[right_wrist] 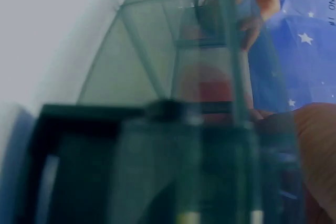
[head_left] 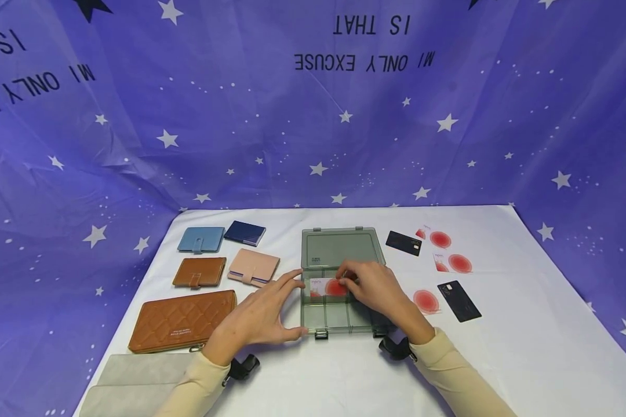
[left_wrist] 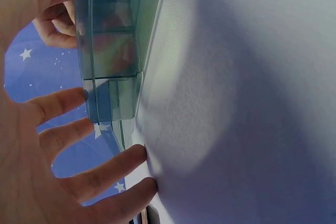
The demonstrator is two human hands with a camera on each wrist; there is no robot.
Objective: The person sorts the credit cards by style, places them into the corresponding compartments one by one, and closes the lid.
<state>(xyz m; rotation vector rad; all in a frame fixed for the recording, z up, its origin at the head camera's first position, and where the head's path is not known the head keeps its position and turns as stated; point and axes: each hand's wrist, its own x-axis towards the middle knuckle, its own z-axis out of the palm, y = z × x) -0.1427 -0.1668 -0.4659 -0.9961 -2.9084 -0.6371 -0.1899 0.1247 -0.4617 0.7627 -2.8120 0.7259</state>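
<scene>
A translucent green compartment box lies on the table, its lid folded back. Inside or over the compartments is a white card with a red circle; its exact depth in the box is unclear. My right hand pinches the card's right end between thumb and fingers. On the box's left side rests my left hand, fingers spread, with thumb and fingertips at the edge. In the left wrist view this hand touches the clear wall. The right wrist view is blurred, showing the box wall up close.
Left of the box lie a blue wallet, a navy card holder, a pink wallet, a small brown wallet, a large brown wallet and grey cases. On the right are black cards and red-circle cards.
</scene>
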